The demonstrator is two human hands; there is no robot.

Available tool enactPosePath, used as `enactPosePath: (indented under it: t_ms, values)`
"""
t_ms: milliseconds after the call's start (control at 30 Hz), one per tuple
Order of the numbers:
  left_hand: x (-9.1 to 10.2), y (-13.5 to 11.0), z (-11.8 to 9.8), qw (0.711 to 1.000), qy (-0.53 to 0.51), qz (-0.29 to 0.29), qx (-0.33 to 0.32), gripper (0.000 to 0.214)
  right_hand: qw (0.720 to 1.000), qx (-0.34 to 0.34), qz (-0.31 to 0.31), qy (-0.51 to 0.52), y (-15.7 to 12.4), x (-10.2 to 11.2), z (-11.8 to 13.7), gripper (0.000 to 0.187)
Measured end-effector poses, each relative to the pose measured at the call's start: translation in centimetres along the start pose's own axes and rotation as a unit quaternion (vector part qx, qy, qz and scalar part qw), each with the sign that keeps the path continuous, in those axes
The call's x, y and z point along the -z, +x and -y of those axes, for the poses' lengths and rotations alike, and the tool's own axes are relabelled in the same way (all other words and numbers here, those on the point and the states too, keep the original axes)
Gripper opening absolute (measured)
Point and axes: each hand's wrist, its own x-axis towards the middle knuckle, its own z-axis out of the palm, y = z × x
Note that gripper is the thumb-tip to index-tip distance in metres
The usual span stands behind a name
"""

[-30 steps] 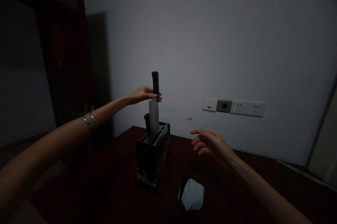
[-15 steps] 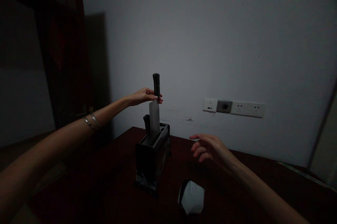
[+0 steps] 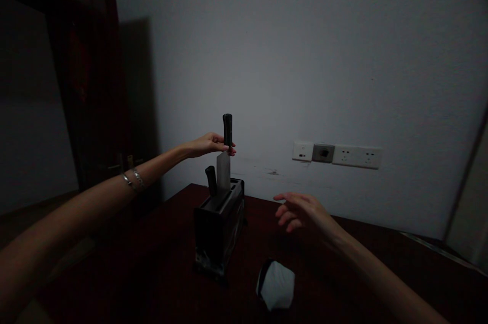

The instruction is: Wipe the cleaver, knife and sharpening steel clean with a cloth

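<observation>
My left hand (image 3: 208, 144) pinches the lower end of the black handle of a cleaver (image 3: 224, 169), held upright with its wide blade partly down in a slot of the black knife block (image 3: 218, 230). A second knife handle (image 3: 210, 180) sticks out of the block just left of the blade. My right hand (image 3: 301, 211) hovers open, fingers loosely spread, above the table to the right of the block and holds nothing. A bracelet sits on my left wrist.
The block stands on a dark reddish wooden table (image 3: 160, 268). A white crumpled cloth or bag (image 3: 276, 286) lies in front of the block. Wall sockets (image 3: 337, 154) sit on the grey wall behind. A dark door (image 3: 87, 85) stands at left.
The cleaver has gone lower into the block's slot with my left hand. My right hand has dropped slightly and stayed open.
</observation>
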Motion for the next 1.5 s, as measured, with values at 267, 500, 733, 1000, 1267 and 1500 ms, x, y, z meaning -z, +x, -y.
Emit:
enactPosePath:
  t_ms: [267,500,733,1000,1267,1500]
  values:
    - [-0.5,-0.1,1.1,1.000,0.000,0.012,0.001,0.030,0.956,0.182,-0.088,-0.213,3.2,-2.3,6.6,0.042]
    - [-0.3,-0.7,1.3,1.000,0.016,0.024,-0.008,0.033,0.876,0.321,-0.116,-0.340,8.2,-6.6,11.9,0.054]
    - [-0.5,-1.3,1.5,0.999,0.033,0.023,-0.015,0.029,0.822,0.338,-0.144,-0.435,11.7,-10.1,13.0,0.058]
    - [-0.8,-1.8,2.1,0.999,0.043,0.027,-0.015,0.030,0.812,0.331,-0.110,-0.468,12.9,-10.9,12.1,0.025]
    - [-0.9,-2.0,1.8,0.995,0.092,0.037,0.013,0.035,0.796,0.343,-0.120,-0.484,12.3,-10.9,11.2,0.026]
    - [1.3,-2.7,-0.3,0.997,0.061,0.049,-0.003,0.055,0.820,0.303,-0.085,-0.478,12.2,-10.4,9.7,0.031]
